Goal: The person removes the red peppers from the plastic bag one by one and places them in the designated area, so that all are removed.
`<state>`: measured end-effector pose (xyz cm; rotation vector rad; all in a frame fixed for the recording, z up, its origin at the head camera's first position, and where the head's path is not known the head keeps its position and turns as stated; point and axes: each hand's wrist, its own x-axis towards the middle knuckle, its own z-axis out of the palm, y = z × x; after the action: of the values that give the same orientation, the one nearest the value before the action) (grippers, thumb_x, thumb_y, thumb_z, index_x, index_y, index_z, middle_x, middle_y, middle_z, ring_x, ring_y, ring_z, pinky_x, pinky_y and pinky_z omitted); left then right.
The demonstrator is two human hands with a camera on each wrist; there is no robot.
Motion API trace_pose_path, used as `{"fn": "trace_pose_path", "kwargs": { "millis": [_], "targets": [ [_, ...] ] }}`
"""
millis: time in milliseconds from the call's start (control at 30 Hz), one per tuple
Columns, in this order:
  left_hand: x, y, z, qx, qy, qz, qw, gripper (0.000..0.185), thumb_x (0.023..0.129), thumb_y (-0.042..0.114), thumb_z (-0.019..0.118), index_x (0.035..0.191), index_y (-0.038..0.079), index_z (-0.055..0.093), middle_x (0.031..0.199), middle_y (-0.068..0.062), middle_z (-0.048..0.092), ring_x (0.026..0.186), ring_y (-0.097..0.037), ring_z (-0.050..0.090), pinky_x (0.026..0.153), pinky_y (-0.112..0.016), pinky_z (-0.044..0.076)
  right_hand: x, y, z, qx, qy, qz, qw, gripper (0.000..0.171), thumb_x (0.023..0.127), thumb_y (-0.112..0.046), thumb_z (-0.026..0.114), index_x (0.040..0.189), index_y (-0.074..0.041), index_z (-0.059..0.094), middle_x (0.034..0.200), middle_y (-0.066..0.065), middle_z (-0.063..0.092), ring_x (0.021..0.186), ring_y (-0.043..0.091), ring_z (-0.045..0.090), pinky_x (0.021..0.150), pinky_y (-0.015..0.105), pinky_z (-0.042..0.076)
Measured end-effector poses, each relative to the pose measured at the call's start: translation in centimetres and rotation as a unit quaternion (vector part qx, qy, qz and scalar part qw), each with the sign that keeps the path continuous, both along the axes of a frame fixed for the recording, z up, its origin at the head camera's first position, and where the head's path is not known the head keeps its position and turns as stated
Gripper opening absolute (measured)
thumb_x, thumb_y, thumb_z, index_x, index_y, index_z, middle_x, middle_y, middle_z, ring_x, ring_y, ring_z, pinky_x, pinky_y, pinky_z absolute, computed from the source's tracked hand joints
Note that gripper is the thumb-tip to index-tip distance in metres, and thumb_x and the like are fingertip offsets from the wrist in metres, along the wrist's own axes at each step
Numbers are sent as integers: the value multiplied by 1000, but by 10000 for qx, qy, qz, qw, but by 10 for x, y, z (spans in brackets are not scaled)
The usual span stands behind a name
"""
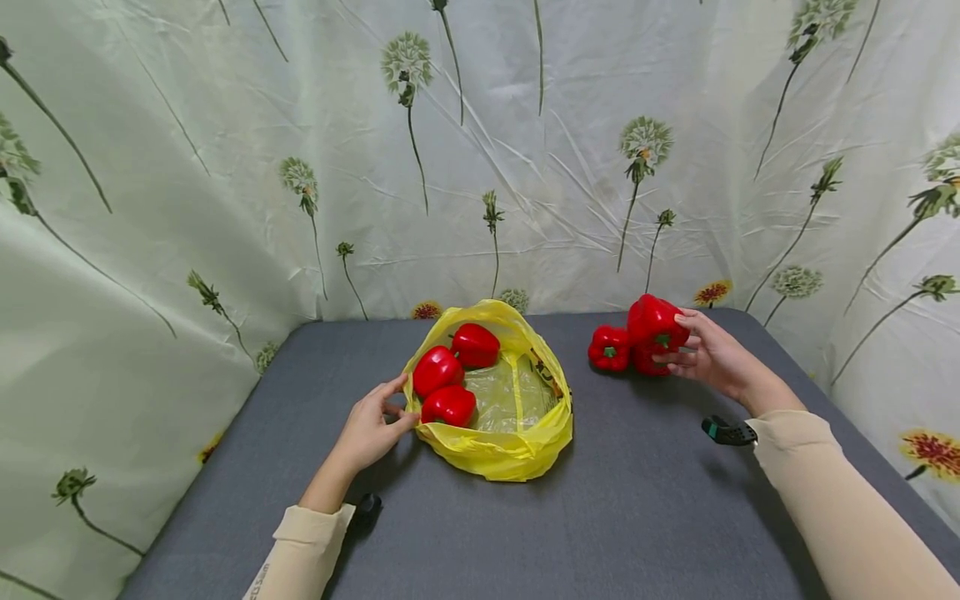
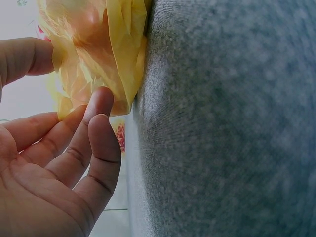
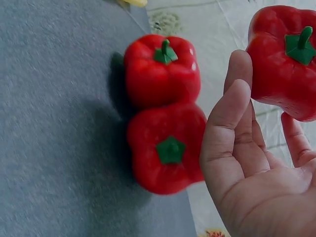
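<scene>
A yellow plastic bag (image 1: 498, 458) stands with its mouth wide on the table. Inside, toward its left, lie three red bell peppers (image 1: 437, 372). My left hand (image 1: 369, 429) grips the bag's left rim between thumb and fingers; the last fingers stay loose in the left wrist view. Over at the right, my right hand (image 1: 716, 358) holds another red bell pepper (image 1: 654, 321) by thumb and fingertips, raised off the table. Below it, two more peppers sit side by side, one with an upright green stem (image 3: 148, 74), the other with its stem facing the camera (image 3: 148, 153).
The dark grey table (image 1: 615, 517) extends around the bag and toward me. Behind it hangs a pale curtain (image 1: 540, 225) printed with dandelions, close along the back and side edges. Each wrist carries a dark band, the right one (image 1: 729, 431) hanging below the sleeve.
</scene>
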<state>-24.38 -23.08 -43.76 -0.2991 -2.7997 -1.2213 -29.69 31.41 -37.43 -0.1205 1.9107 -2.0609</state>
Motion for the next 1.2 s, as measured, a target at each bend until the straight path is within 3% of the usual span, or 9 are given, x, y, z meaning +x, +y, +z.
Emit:
{"fn": "trace_pose_path", "kwargs": {
  "millis": [267, 700, 1200],
  "targets": [
    [1, 0, 0, 7, -44, 13, 10000, 73, 96, 17, 79, 160, 3, 48, 144, -19, 63, 95, -17, 73, 72, -26, 48, -1, 14, -1, -89, 52, -204, 9997, 17, 115, -40, 43, 132, -40, 43, 110, -17, 75, 95, 11, 79, 82, 29, 59],
    [0, 1, 0, -27, -37, -17, 10000, 72, 96, 17, 78, 160, 3, 49, 143, -19, 64, 94, -16, 72, 72, -26, 48, 2, 36, -19, -161, 168, -621, 9978, 14, 115, -40, 42, 129, -42, 43, 106, -20, 75, 89, 10, 78, 79, 26, 57],
    [0, -1, 2, -43, 0, 0, 10000, 71, 96, 16, 78, 159, 2, 49, 141, -19, 64, 95, -19, 74, 74, -27, 49, -1, 60, -32, -120, -131, -1034, 9945, 12, 113, -44, 46, 123, -39, 41, 99, -21, 73, 85, 8, 76, 75, 24, 56]
  ]
}}
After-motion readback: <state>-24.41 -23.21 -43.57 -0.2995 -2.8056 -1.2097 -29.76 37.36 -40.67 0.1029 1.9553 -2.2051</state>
